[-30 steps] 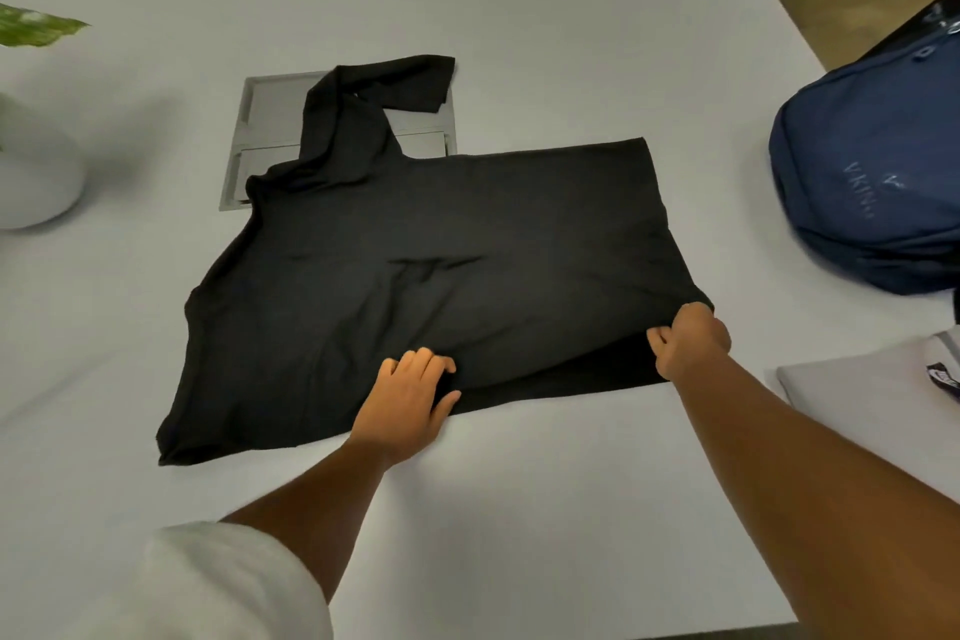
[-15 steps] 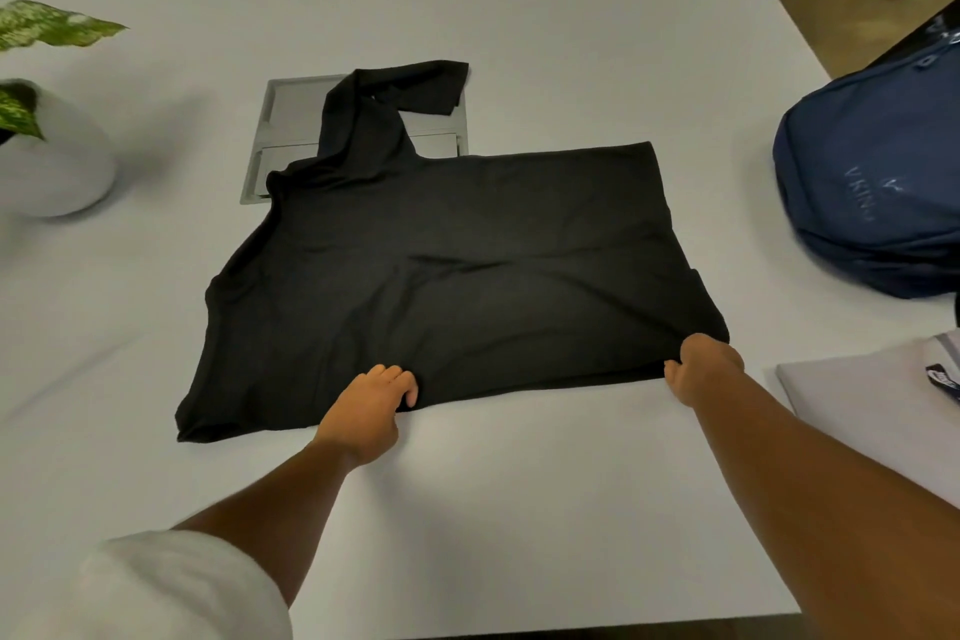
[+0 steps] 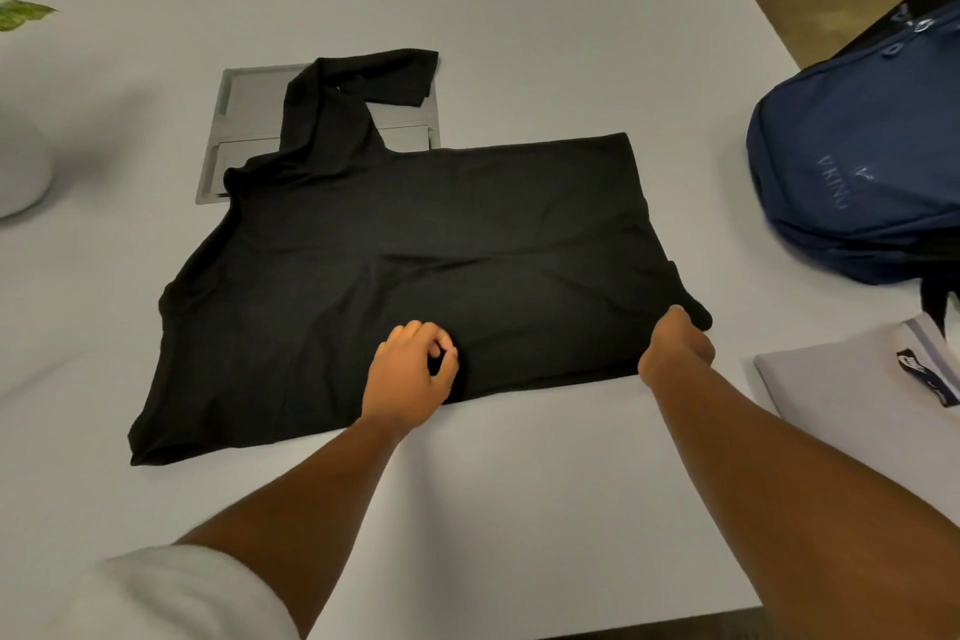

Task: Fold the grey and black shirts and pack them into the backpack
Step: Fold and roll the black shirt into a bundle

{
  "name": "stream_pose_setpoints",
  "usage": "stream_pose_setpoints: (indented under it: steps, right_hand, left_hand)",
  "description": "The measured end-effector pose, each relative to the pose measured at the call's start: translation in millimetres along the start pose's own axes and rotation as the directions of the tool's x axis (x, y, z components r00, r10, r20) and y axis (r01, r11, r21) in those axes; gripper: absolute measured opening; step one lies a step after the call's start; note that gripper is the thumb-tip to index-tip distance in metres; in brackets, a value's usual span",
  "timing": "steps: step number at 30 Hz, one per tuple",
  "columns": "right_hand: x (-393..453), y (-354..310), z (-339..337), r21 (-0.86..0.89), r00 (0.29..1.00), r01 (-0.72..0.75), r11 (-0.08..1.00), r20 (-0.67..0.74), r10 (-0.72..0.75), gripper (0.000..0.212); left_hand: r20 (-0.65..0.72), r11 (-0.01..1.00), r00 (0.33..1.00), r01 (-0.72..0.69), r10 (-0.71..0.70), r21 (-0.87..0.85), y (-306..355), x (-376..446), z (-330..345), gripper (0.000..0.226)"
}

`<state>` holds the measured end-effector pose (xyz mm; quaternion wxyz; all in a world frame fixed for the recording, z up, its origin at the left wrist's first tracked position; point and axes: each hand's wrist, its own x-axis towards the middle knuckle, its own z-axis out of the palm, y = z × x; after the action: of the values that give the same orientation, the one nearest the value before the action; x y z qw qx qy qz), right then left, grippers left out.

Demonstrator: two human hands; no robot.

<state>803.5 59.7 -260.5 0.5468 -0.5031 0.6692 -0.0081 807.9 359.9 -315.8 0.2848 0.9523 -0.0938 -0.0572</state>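
Note:
The black shirt (image 3: 415, 244) lies spread on the white table (image 3: 519, 509), one sleeve twisted up at the far left. My left hand (image 3: 410, 374) sits on the shirt's near edge, fingers curled, thumb and forefinger pinching the cloth. My right hand (image 3: 675, 348) grips the shirt's near right corner. The grey shirt (image 3: 841, 395) lies folded at the right edge of the table, a dark label showing on it. The navy backpack (image 3: 872, 161) lies at the far right, its zip pulls at the top.
A grey metal hatch (image 3: 249, 120) is set into the table under the shirt's sleeve. A white plant pot (image 3: 21, 166) with a green leaf (image 3: 21, 13) stands at the far left. Chair legs show on the floor beyond the table's far right corner.
My left hand has slid from the near hem a little further onto the shirt and curled its fingers. My right hand keeps hold of the near right corner.

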Motion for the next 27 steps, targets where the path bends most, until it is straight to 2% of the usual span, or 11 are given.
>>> stream_pose_setpoints:
  steps: [4, 7, 9, 11, 12, 15, 17, 20, 22, 25, 27]
  right_hand:
    - [6, -3, -3, 0.227, 0.997, -0.016, 0.974, 0.083, -0.003, 0.042]
    - [3, -5, -5, 0.455, 0.974, -0.112, 0.884, 0.226, 0.007, 0.026]
    - [1, -7, -11, 0.541, 0.963, -0.132, 0.83, 0.269, -0.022, 0.028]
    - [6, -6, -16, 0.575, 0.949, -0.153, 0.804, 0.313, -0.044, 0.043]
    - [8, -8, -18, 0.544, 0.953, -0.121, 0.83, 0.296, -0.056, 0.049]
    - [15, -14, -23, 0.466, 0.969, -0.029, 0.884, 0.232, -0.09, 0.045]
    - [24, -20, -24, 0.463, 0.976, -0.041, 0.885, 0.207, -0.064, 0.043]
    - [36, -26, -26, 0.387, 0.965, 0.021, 0.922, 0.232, -0.119, 0.047]
    - [32, -29, -30, 0.329, 0.953, 0.052, 0.943, 0.267, -0.146, 0.049]
    - [35, -30, -35, 0.366, 0.925, 0.062, 0.928, 0.329, -0.192, 0.047]
    - [42, -27, -35, 0.491, 0.912, 0.015, 0.871, 0.351, -0.213, 0.046]
  left_hand:
    - [0.018, 0.993, 1.0, 0.003, -0.001, -0.122, 43, 31, 31, 0.007]
    - [0.028, 0.975, 1.0, 0.016, -0.01, -0.222, 77, 56, 48, 0.003]
    - [0.04, 0.968, 0.999, -0.015, 0.026, -0.251, 103, 74, 60, 0.01]
    - [0.07, 0.972, 0.996, -0.045, 0.063, -0.229, 130, 92, 67, 0.025]
    - [0.081, 0.979, 0.994, -0.059, 0.076, -0.194, 143, 102, 69, 0.033]
    - [0.152, 0.994, 0.985, -0.074, 0.086, -0.085, 181, 136, 67, 0.058]
    - [0.354, 0.996, 0.931, -0.088, 0.087, -0.013, 206, 158, 63, 0.073]
    - [0.635, 0.999, 0.772, -0.052, 0.031, 0.014, 234, 180, 59, 0.097]
    - [0.719, 0.997, 0.695, 0.042, 0.013, -0.058, 243, 191, 58, 0.099]
    - [0.79, 0.984, 0.612, 0.121, 0.031, -0.133, 246, 205, 60, 0.096]
    - [0.82, 0.976, 0.569, 0.14, 0.06, -0.169, 245, 213, 62, 0.084]
